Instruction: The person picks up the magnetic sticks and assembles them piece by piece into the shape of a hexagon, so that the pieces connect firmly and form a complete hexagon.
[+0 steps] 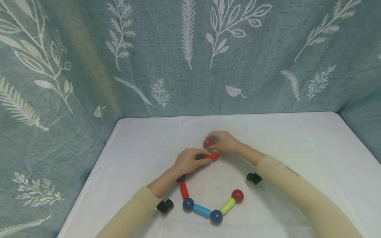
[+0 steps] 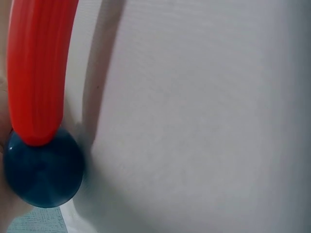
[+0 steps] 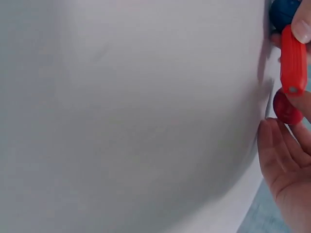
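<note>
My left hand (image 1: 189,160) pinches a red rod (image 1: 212,156) near its end. A dark blue ball (image 3: 284,13) sits at that end, beside the left thumb in the right wrist view. My right hand (image 1: 225,142) holds a red ball (image 1: 207,142) in its fingertips, just beyond the rod's free end. Below the left wrist a chain of rods and balls curves over the table: a red rod (image 1: 184,190), a blue ball (image 1: 188,204), a light blue rod (image 1: 201,211), another blue ball (image 1: 216,217), a yellow-green rod (image 1: 227,206) and a red ball (image 1: 237,195). The left forearm partly hides the chain's upper part.
A white cloth covers the table (image 1: 297,142). Blue-green leaf-print fabric (image 1: 166,89) hangs behind and at both sides. Black wrist cameras (image 1: 165,206) jut from both sleeves, close over the table.
</note>
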Available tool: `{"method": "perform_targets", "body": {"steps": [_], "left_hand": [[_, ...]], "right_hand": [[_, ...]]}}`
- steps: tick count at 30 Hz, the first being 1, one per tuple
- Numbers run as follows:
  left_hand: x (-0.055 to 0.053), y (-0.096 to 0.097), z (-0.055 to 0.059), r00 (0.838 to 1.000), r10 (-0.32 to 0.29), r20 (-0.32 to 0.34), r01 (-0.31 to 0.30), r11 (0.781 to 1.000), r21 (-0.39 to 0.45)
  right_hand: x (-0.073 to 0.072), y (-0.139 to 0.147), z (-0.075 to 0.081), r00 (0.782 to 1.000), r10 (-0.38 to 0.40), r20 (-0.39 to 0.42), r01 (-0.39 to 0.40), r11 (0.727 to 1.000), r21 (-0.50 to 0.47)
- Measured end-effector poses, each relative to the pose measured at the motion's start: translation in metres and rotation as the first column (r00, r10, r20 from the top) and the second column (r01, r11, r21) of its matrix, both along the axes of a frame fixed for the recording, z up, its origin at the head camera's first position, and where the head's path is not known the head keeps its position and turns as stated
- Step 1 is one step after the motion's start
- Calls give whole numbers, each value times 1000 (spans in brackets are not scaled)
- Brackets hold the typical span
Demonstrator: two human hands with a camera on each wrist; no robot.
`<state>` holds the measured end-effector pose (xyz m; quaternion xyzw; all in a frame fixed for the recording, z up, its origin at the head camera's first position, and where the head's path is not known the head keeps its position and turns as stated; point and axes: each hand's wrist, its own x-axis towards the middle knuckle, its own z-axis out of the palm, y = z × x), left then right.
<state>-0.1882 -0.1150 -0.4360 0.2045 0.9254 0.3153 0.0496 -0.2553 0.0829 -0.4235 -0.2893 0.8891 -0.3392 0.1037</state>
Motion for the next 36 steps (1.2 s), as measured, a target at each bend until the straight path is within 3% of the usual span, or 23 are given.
{"method": "perform_targets", "body": {"steps": [4, 11, 21, 27, 32, 36], "left_hand": [[0, 0, 1, 1000, 11, 27, -11, 1000, -8], [-2, 1, 0, 1000, -2, 16, 2, 1000, -16], [-6, 9, -1, 998, -56, -28, 56, 998, -9], [-8, 17, -1, 997, -63, -48, 61, 997, -52], [-10, 29, 7, 995, -97, -35, 93, 988, -120], [-15, 43, 14, 990, -140, 20, 141, 976, -166]], "right_hand": [[11, 27, -1, 997, -49, 53, 50, 999, -20], [30, 57, -1, 991, -90, 97, 90, 996, -2], [42, 62, -7, 988, -113, 104, 117, 993, -28], [45, 65, -7, 989, -123, 84, 127, 991, -44], [46, 69, -8, 987, -138, 82, 142, 989, -47], [47, 71, -9, 984, -145, 103, 151, 987, -56]]}}
